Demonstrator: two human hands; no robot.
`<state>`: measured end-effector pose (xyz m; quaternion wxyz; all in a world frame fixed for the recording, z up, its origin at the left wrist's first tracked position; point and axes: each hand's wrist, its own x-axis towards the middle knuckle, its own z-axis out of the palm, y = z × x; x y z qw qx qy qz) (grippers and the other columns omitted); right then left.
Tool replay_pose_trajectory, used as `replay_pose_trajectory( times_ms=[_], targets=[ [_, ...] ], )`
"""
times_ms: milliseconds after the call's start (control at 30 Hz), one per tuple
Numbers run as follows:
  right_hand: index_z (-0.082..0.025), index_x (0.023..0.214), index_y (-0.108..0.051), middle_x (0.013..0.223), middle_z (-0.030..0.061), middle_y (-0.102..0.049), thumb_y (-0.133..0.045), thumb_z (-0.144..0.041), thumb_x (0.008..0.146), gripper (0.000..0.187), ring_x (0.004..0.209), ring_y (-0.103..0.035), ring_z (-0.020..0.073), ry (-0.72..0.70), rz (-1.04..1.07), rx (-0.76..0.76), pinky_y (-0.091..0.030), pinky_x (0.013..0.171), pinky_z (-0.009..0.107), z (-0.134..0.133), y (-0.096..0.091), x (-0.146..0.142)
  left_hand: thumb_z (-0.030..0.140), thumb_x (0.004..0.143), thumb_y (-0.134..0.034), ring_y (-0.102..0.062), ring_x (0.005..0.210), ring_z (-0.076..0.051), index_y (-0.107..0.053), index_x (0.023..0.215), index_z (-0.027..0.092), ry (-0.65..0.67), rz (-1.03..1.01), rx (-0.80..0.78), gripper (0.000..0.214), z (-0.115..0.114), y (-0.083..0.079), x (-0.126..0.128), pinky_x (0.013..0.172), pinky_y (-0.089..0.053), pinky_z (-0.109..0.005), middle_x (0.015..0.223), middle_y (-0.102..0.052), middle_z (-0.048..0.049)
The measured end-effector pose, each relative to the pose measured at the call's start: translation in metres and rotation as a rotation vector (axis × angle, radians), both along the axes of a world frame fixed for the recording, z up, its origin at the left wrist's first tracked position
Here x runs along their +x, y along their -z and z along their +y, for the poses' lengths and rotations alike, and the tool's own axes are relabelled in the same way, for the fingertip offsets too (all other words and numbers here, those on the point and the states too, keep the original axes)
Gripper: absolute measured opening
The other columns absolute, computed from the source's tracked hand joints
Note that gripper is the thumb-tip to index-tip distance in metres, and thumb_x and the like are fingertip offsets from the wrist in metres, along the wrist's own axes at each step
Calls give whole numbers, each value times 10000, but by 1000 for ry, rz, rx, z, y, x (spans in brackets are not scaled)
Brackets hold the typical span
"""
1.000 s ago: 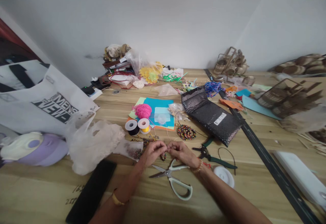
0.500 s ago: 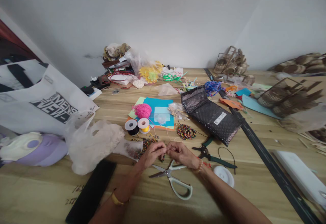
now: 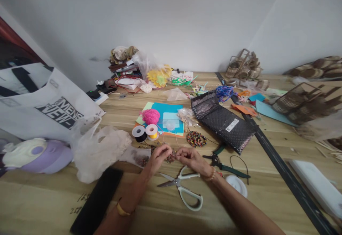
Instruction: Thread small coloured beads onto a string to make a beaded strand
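Observation:
My left hand (image 3: 159, 158) and my right hand (image 3: 191, 160) face each other over the table, fingertips pinched. A thin cord (image 3: 174, 155) runs across the small gap between them, gripped by both. Dark multicoloured beads (image 3: 169, 159) show by the left fingertips; whether they are strung on this cord I cannot tell. Just below the hands lie open scissors (image 3: 176, 182) with pale handles. Left of my left hand is a small white bag (image 3: 133, 155) with beads at its end. A coil of colourful strung beads (image 3: 196, 139) rests beyond my right hand.
Behind the hands are a black spool (image 3: 139, 134), a yellow spool (image 3: 152, 131), pink yarn (image 3: 150, 116) and blue paper (image 3: 171, 107). To the right lie green-handled pliers (image 3: 216, 159), a white spool (image 3: 236, 185) and a black bubble mailer (image 3: 226, 123). A plastic bag (image 3: 98, 153) sits left.
My hands have drawn slightly apart, widening the gap, and the cord between them now shows. The left fingertips are a little higher. The view has shifted slightly.

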<state>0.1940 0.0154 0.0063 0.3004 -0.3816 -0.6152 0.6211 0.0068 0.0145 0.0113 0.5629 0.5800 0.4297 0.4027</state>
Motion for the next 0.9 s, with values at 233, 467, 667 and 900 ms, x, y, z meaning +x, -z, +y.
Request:
replay_pose_trajectory(
  times_ms=[233, 467, 667, 900],
  targets=[
    [-135, 762, -600, 572, -35, -488, -609, -524, 796, 391, 516, -386, 86, -8, -121, 85, -270, 489, 213, 9, -11, 20, 365, 754, -691, -540, 568, -116, -548, 680, 152, -143, -439, -171, 267, 3, -9, -8, 603, -403, -259, 638, -601, 4],
    [-137, 742, -606, 596, -11, -568, -578, -380, 842, 265, 526, -444, 96, -78, -249, 181, -318, 504, 214, 13, -22, 36, 294, 715, -733, -464, 459, -56, -575, 684, 139, -225, -627, -204, 224, 8, -20, -21, 465, -326, -192, 631, -611, -3],
    [-154, 769, -621, 664, 11, -641, -552, -288, 860, 177, 589, -538, 123, -140, -314, 233, -396, 552, 217, 15, -30, 48, 252, 684, -751, -472, 470, -52, -588, 673, 143, -303, -724, -191, 197, 12, -19, -29, 429, -333, -155, 620, -609, 4],
    [-153, 771, -641, 676, 16, -650, -518, -219, 878, 175, 587, -554, 112, -309, -420, 291, -401, 553, 208, 9, -47, 56, 220, 700, -730, -499, 506, -69, -599, 675, 147, -340, -747, -202, 152, 13, -17, -31, 421, -364, -153, 614, -593, 6]
  ],
)
